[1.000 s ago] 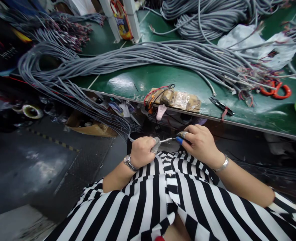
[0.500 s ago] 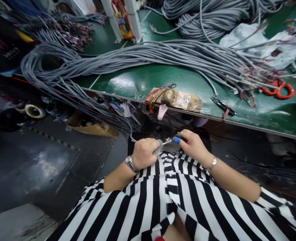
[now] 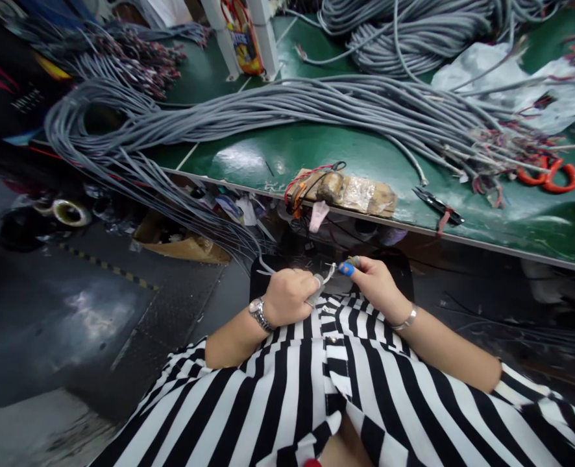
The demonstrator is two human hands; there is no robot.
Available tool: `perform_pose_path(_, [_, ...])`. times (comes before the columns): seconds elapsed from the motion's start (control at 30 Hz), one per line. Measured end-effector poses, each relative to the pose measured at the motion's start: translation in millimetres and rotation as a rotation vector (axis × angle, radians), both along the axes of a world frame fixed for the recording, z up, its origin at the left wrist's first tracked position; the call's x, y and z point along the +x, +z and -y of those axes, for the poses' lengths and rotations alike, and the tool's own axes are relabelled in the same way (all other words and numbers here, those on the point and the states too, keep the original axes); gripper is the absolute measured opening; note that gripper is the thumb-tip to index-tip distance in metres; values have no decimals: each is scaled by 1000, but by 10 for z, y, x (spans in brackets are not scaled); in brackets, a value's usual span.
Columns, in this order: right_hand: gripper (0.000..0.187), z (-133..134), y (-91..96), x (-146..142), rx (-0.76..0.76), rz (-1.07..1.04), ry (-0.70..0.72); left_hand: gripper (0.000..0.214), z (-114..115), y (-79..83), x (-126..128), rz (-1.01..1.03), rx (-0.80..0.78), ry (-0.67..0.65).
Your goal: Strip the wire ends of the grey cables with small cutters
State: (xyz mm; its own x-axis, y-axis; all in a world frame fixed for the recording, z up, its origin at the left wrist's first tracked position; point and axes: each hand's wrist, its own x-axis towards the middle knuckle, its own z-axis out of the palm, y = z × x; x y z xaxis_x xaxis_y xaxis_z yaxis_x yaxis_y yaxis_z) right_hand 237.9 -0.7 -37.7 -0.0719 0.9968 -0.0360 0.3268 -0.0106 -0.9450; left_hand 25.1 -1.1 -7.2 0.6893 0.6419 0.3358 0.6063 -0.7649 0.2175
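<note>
My left hand (image 3: pixel 289 296) is closed in a fist around the end of a grey cable (image 3: pixel 268 267), with grey finger guards on thumb and forefinger. My right hand (image 3: pixel 372 283) pinches the thin wires (image 3: pixel 330 270) sticking out of that cable's end, a blue guard on one fingertip. Both hands sit close together above my striped lap, just below the bench edge. The cable runs up left into a hanging bundle of grey cables (image 3: pixel 171 194).
A green bench (image 3: pixel 365 155) carries long grey cable bundles (image 3: pixel 317 110), a taped block with wires (image 3: pixel 350 192) at its front edge, black cutters (image 3: pixel 437 206), orange-handled scissors (image 3: pixel 550 176) and a plastic bag (image 3: pixel 511 78). Tape rolls (image 3: pixel 66 212) and a cardboard box (image 3: pixel 180 246) lie below left.
My right hand has drawn in closer to the left hand and shifted slightly left. The wire ends between them now look bent and splayed. The view has tilted up slightly.
</note>
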Motion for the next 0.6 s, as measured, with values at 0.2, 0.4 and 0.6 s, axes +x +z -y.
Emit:
perform_pose_path(0.2, [17, 57, 319, 170, 678, 421, 316, 10, -33, 0, -45, 217, -423, 173])
perform_pose_path(0.4, [24, -42, 138, 61, 452, 571, 44, 12, -32, -54, -25, 151, -247, -1])
perform_pose_path(0.6, [25, -54, 169, 90, 476, 606, 72, 15, -73, -30, -60, 146, -263, 72])
